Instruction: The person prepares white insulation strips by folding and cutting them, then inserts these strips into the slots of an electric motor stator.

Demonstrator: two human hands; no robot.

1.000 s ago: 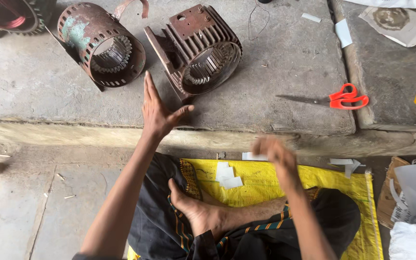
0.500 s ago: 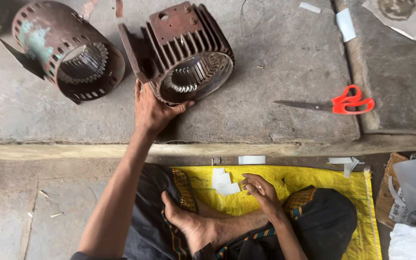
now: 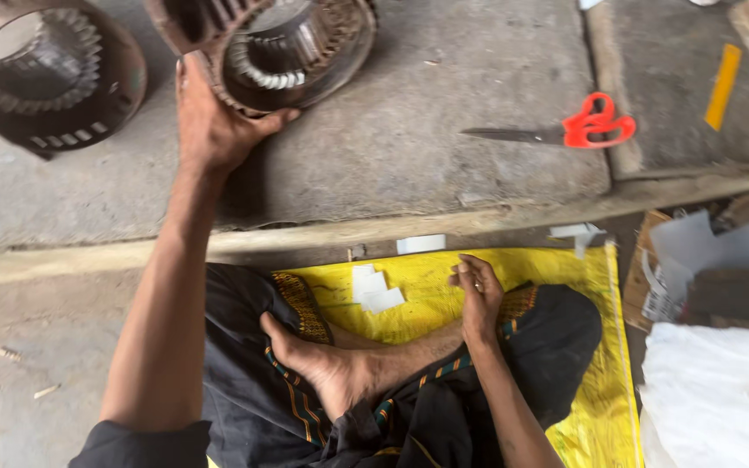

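At the top centre of the frame the left hand [image 3: 214, 121] grips the rim of a rusty metal motor shell [image 3: 283, 48] lying on the concrete slab [image 3: 444, 147]; its fingers [image 3: 185, 74] curl over the near left edge, thumb pressed along the bottom rim; lower centre, the right hand [image 3: 478, 295] rests loosely half-closed on the yellow mat [image 3: 426, 282], holding nothing, beside small white paper pieces [image 3: 374, 290]; red-handled scissors [image 3: 565, 132] lie upper right.

Rough grey concrete bench [image 3: 444, 147] w/ raised lip, cracked floor [image 3: 36, 347] below. Yellow mat [image 3: 426, 277] spread on floor, daylight, soft shadows.
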